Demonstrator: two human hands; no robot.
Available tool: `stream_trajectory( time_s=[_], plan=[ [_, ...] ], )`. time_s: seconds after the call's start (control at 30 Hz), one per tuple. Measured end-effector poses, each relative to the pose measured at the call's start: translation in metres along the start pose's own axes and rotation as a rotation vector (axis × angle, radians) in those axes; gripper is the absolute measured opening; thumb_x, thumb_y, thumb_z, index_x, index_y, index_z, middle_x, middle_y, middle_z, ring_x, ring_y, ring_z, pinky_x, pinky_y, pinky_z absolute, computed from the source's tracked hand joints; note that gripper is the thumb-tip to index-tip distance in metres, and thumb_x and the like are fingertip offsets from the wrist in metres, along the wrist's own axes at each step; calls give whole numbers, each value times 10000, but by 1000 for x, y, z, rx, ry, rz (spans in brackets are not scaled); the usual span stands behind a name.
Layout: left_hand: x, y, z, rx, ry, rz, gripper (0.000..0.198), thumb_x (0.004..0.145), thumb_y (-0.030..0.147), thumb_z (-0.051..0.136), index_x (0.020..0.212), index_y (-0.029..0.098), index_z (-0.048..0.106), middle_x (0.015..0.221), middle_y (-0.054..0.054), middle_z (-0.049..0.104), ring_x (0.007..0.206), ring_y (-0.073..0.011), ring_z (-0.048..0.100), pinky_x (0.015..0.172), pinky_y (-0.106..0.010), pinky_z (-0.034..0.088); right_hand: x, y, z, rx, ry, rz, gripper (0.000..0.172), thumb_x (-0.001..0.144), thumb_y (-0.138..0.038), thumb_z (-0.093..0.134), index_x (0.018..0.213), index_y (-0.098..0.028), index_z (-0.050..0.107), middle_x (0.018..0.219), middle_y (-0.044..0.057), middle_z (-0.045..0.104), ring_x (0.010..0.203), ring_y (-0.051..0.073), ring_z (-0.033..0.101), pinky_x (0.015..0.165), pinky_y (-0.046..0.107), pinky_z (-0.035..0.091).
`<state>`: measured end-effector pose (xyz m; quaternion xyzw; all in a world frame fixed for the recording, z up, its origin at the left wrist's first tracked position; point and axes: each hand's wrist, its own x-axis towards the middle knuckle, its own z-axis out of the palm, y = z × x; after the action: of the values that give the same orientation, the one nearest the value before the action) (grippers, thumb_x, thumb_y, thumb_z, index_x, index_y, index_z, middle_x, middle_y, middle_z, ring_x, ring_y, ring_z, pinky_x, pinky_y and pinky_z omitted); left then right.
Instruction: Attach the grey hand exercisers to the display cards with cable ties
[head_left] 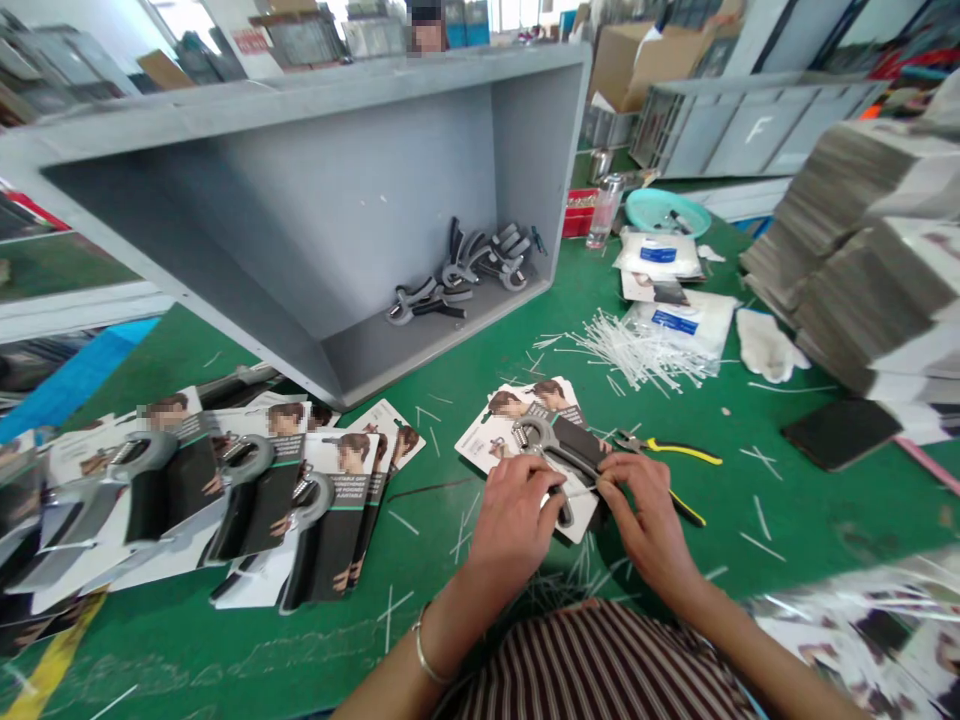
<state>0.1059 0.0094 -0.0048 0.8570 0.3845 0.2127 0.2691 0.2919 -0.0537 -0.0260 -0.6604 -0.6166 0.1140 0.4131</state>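
Note:
A grey hand gripper lies on a printed backing card on the green table, just in front of me. My left hand presses on the near end of the hand gripper, fingers curled. My right hand pinches a thin white cable tie that runs across the hand gripper's handle. Yellow-handled cutters lie just beyond my right hand.
A row of carded hand grippers lies at the left. A big grey crate on its side holds loose hand grippers. A heap of white cable ties, bags, stacked cards and a phone sit right.

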Motion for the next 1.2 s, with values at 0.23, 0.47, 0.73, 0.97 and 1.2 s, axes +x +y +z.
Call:
stream_trajectory(
  time_s=[0.23, 0.47, 0.73, 0.97, 1.2],
  plan=[
    [5, 14, 15, 29, 119, -134, 118, 863, 278, 651, 951, 206, 620, 1015, -69, 564, 1032, -272, 519, 971, -499, 374, -5, -15, 0, 45, -43, -17, 121, 971, -221, 481, 893, -225, 574, 1120, 82, 596, 1115, 259, 502, 967, 462, 354],
    [8, 27, 25, 100, 167, -185, 124, 829, 210, 660, 896, 195, 556, 1005, -68, 543, 1026, -282, 493, 914, -489, 387, -9, -10, 0, 85, -25, -1, 107, 969, -208, 475, 903, -222, 558, 1141, 89, 586, 1125, 258, 496, 984, 473, 351],
    [13, 34, 35, 232, 133, -215, 136, 800, 139, 635, 897, 192, 556, 999, -76, 554, 1014, -300, 489, 875, -499, 396, -20, 1, 13, 152, 120, 106, 126, 971, -237, 478, 879, -217, 561, 1063, 77, 573, 1052, 241, 516, 960, 455, 366],
    [-4, 20, 23, 127, 119, -125, 243, 838, 143, 623, 1065, 206, 565, 1197, -74, 569, 1134, -281, 481, 972, -471, 377, -14, 28, -14, 116, 124, 106, 121, 968, -319, 490, 993, -234, 573, 1111, 78, 612, 1092, 247, 555, 980, 439, 400],
    [-34, -23, -1, 79, 175, -177, 294, 922, 115, 487, 1206, 188, 512, 1184, -102, 579, 1122, -258, 510, 988, -459, 383, -10, 108, -54, -655, -197, 42, 762, 817, -619, 600, 1404, -159, 445, 1401, 219, 459, 1238, 455, 397, 937, 596, 371]
  ],
)
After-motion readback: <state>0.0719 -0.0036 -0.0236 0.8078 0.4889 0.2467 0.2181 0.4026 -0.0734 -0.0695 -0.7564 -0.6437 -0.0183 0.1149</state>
